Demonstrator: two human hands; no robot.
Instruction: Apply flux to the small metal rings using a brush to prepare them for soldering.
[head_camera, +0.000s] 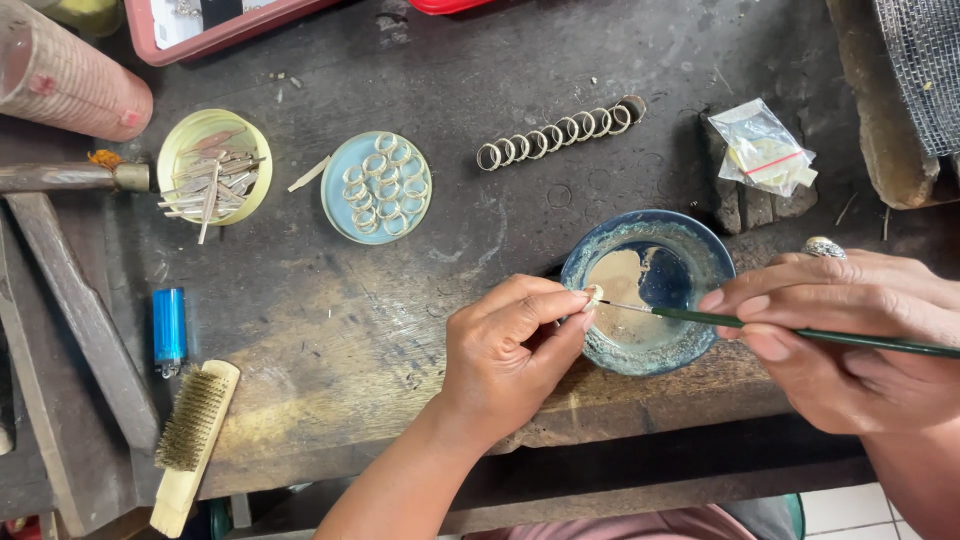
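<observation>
Ring (594, 295), small and pale, sits pinched between thumb and fingertips of the left hand (505, 350), held over the near rim of the blue bowl (700, 255). The right hand (840, 330) is closed around a thin green brush (800, 330) whose tip touches the ring. With so slight a pinch, a firm push from the brush could likely flick the ring into the cloudy liquid below or onto the dark bench (330, 320).

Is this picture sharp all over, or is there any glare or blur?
Head view: even, soft daylight, with faint shadows under the left hand and right hand; a pale sheen on the liquid in the blue bowl; the brush and ring row look crisp; the corners are slightly softer.
</observation>
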